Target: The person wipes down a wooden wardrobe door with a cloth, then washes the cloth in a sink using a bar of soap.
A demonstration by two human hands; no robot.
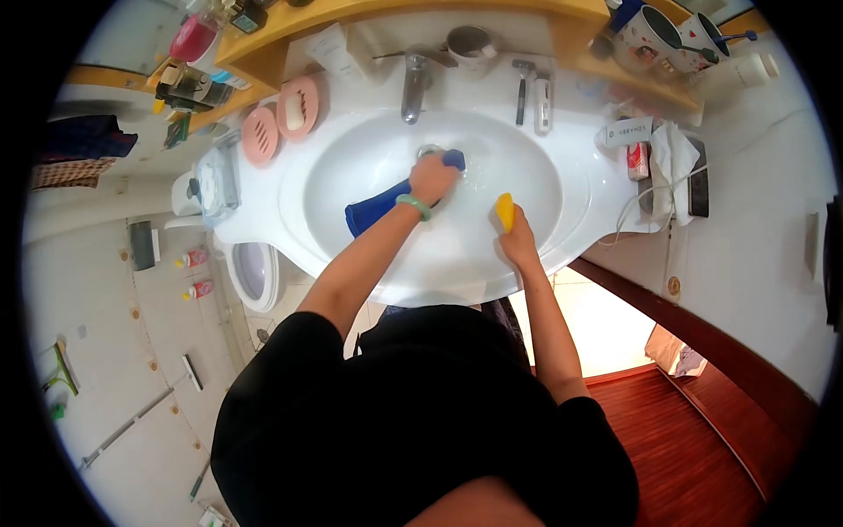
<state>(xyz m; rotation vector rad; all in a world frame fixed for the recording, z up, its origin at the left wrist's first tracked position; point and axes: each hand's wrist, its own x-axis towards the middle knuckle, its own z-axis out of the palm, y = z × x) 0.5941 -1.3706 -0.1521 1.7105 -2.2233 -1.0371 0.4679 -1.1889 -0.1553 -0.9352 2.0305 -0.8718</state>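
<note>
A dark blue cloth (378, 209) lies in the white washbasin (329, 180), stretched from its left side to near the drain. My left hand (435, 178), with a green bangle at the wrist, is closed on the cloth, and a bunched end of it pokes out past the fingers. On the right side of the basin, my right hand (519, 239) grips a small yellow object (505, 212); its kind is not clear, and its lower part is hidden by the fingers. The grey faucet (414, 88) stands behind my left hand.
Two pink soap dishes (260, 137) sit at the basin's back left, one holding soap. A razor (522, 90) and a white tube (543, 104) lie back right. A wooden shelf (421, 19) overhangs the back. White tissue and boxes (630, 132) are at right.
</note>
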